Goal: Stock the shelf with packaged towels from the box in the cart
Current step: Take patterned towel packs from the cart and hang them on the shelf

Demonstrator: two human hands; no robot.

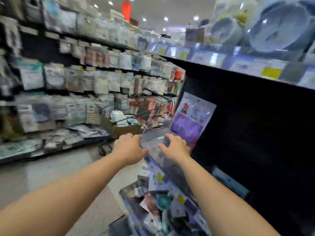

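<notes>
Both bare forearms reached forward to a clear plastic package held just in front of the dark shelf unit. The left hand gripped the package's left edge, its fingers curled over the top; the right hand gripped the right edge the same way. What the clear package held was too blurred and glare-washed to make out.

Just behind the right hand, a packaged purple towel hung against the front of the dark shelf unit, its printed header card unreadable. The unit's interior was black — nothing inside could be told.

Left of the shelf unit and farther down the aisle stood a wire cart with a woven brown box in it, holding pale teal and white packages; their labels were smeared by motion.

Below the shelf unit's front edge, at the bottom of the view, a jumble of small packaged goods lay partly cut off by the frame. On top of the unit, blurred blue-grey round items sat in plastic wrap.
</notes>
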